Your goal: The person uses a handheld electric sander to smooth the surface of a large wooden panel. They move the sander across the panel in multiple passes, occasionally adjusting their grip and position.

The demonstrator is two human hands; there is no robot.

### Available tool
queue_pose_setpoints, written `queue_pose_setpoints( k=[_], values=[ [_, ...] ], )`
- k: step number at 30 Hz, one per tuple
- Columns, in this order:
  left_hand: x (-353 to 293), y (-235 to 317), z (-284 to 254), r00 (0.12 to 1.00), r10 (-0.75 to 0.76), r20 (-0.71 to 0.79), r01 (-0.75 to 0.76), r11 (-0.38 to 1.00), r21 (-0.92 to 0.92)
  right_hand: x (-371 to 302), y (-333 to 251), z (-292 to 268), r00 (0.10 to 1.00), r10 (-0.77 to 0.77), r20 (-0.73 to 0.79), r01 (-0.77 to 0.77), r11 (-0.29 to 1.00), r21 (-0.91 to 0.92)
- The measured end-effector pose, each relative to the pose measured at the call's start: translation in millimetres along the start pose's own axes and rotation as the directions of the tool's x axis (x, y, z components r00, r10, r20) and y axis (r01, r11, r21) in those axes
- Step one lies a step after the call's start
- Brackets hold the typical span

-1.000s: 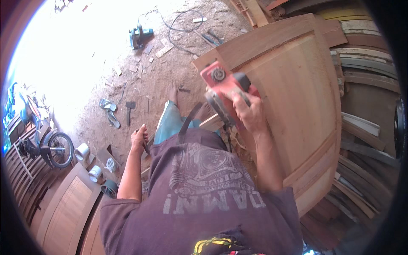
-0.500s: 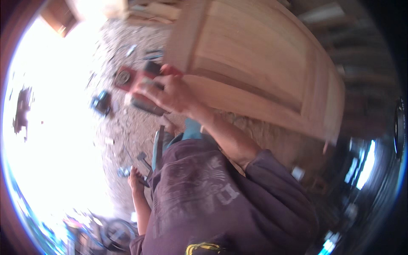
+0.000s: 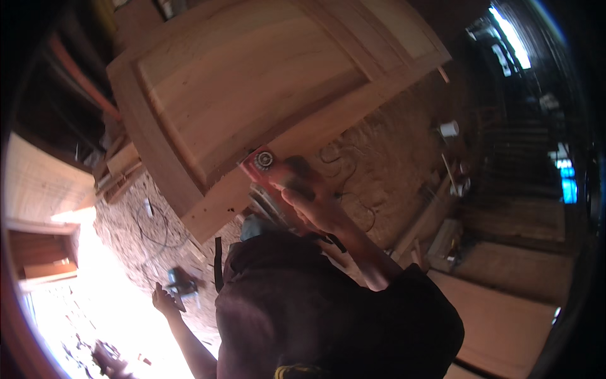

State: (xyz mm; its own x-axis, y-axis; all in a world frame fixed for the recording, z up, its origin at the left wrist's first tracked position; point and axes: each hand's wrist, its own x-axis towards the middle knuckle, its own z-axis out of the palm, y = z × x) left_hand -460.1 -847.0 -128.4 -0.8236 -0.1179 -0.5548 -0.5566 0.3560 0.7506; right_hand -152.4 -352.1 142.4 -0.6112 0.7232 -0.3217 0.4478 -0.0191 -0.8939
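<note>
My right hand [image 3: 315, 205] is wrapped round the handle of a red and black electric planer [image 3: 255, 165], its round front knob facing up. The planer is at the near edge of a large wooden panelled door [image 3: 221, 95]; whether it touches the wood cannot be told. Out to the left, my left hand [image 3: 165, 302] is lowered with curled fingers. A thin dark piece shows beside them, too unclear to name.
On the littered ground past my left hand sits a teal power tool [image 3: 182, 281], with a thin cable [image 3: 158, 237] near it. Wooden boards [image 3: 50, 183] stand at the left. A white cup [image 3: 449, 129] and more panels [image 3: 505, 322] are at the right.
The view has swung round and the door now lies farther left in it. My right hand has brought the planer from beside the door's corner to its near edge.
</note>
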Motion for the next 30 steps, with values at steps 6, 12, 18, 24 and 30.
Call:
queue_pose_setpoints(
  k=[6,12,18,24,30],
  values=[
    [148.7,76.7,10.2,0.937,0.244,0.249,-0.271,0.96,0.076,5.3,14.1,40.2,0.885,-0.396,-0.243,0.296,0.884,-0.362],
    [119.8,246.3,118.2,0.786,0.572,0.235,-0.602,0.619,0.505,-35.5,12.9,106.9,0.96,0.2,-0.197,-0.12,0.927,0.356],
    [190.6,263.0,131.6,0.63,0.684,0.366,-0.76,0.449,0.47,-28.8,-4.9,180.1,0.979,0.15,-0.136,-0.128,0.979,0.161],
    [187.8,273.0,157.8,0.578,0.674,0.461,-0.814,0.434,0.385,-21.9,-4.2,215.2,0.981,0.126,-0.146,-0.098,0.978,0.184],
    [210.8,277.9,169.3,0.653,0.587,0.478,-0.757,0.499,0.421,35.5,-29.4,236.2,0.977,0.176,-0.117,-0.143,0.959,0.243]
  ],
)
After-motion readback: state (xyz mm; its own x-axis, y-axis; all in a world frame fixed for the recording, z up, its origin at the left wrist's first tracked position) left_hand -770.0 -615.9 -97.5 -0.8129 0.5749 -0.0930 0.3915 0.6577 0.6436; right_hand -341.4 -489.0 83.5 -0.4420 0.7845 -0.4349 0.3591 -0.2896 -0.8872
